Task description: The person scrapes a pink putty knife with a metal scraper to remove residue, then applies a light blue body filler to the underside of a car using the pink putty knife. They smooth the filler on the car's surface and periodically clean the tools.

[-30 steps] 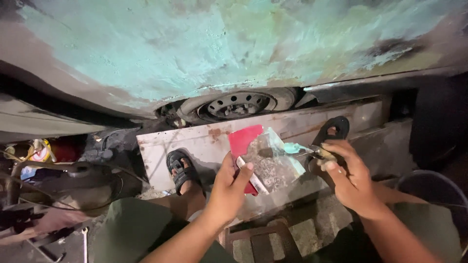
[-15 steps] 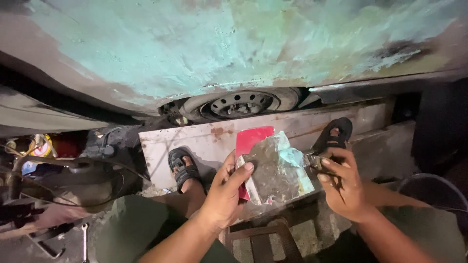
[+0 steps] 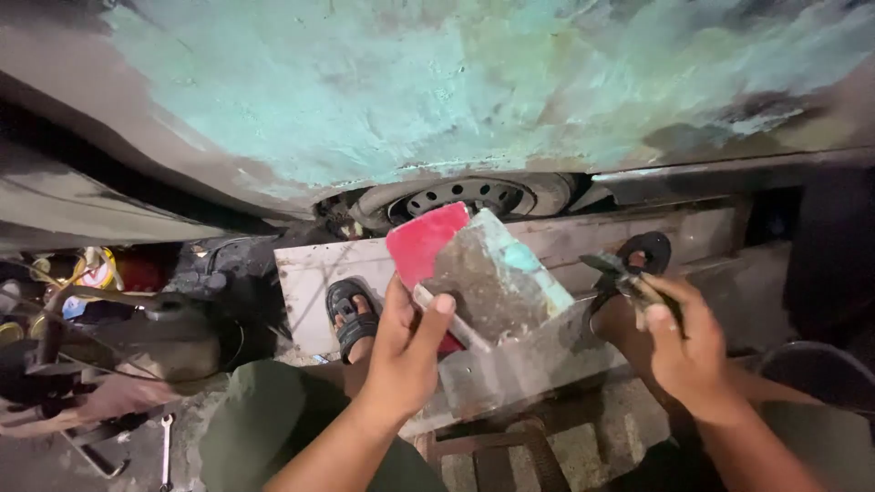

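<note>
My left hand (image 3: 406,344) grips a flat board (image 3: 497,278) smeared with grey filler and a patch of teal, with a red card (image 3: 424,241) behind it. The board is tilted up in front of me. My right hand (image 3: 682,342) holds a dark putty knife (image 3: 612,271), its blade pointing left and a little apart from the board's right edge. Above both hands hangs a car body panel (image 3: 410,100) covered in teal and grey filler.
A steel wheel (image 3: 465,196) shows under the panel. A pale slab (image 3: 583,241) lies on the ground, and my sandalled feet (image 3: 351,314) rest on it. Tools and a wrench (image 3: 166,451) lie at the left. A dark bucket (image 3: 816,374) stands at the right.
My left hand has raised and tilted the board more upright. My right hand with the knife has pulled away from the board to the right.
</note>
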